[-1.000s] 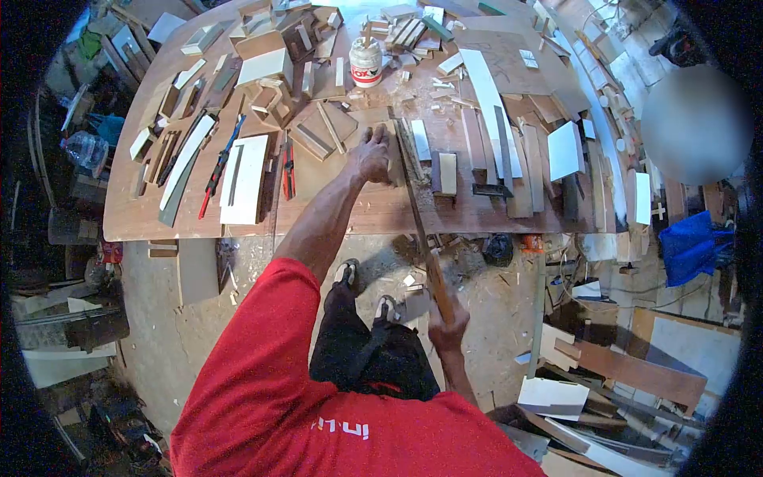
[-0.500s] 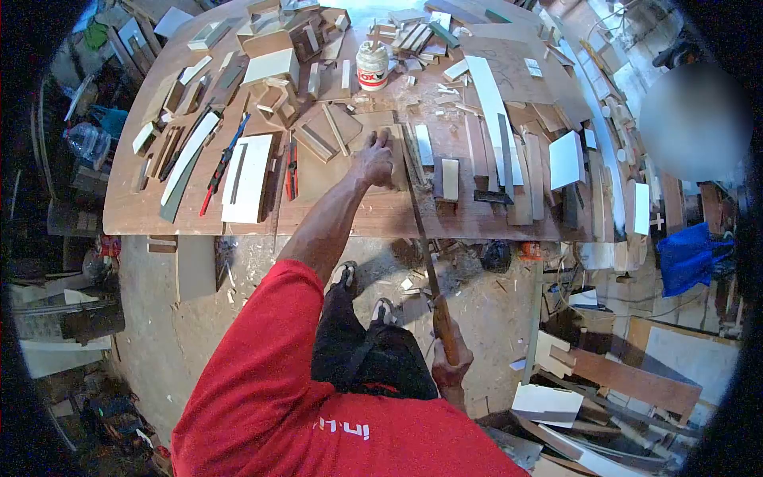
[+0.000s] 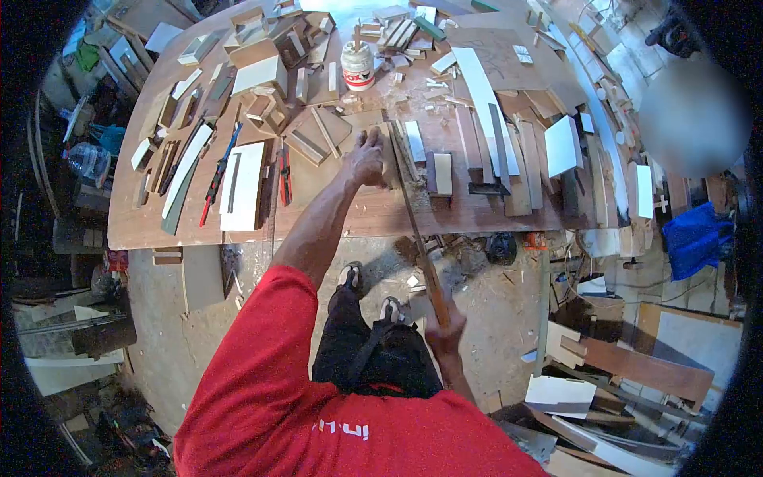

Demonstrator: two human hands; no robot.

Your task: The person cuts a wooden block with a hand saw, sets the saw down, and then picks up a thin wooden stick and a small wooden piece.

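My left hand point(image 3: 366, 161) lies on a flat piece of wood point(image 3: 387, 151) near the front middle of the table, fingers resting over it and pressing down. My right hand point(image 3: 447, 332) is wrapped round the wooden handle of a handsaw point(image 3: 424, 262), below the table's front edge. The saw's long, narrow blade slants up and away, running along the right side of that wood piece. Just left of my left hand is a light board with thin strips on it point(image 3: 316, 137). Right of the blade, a small block with a pale top point(image 3: 442, 175) sits amid sawdust.
A white glue jar point(image 3: 358, 70) stands farther back among offcuts. Red-and-black clamps point(image 3: 285, 176) and a white panel point(image 3: 243, 191) lie to the left, long strips point(image 3: 486, 103) to the right. Scrap boards point(image 3: 644, 362) crowd the floor at right; a blurred shape is beyond the table.
My right hand has moved forward toward the table, pushing the saw along the wood. My left hand stays on the piece. The whole view has shifted slightly.
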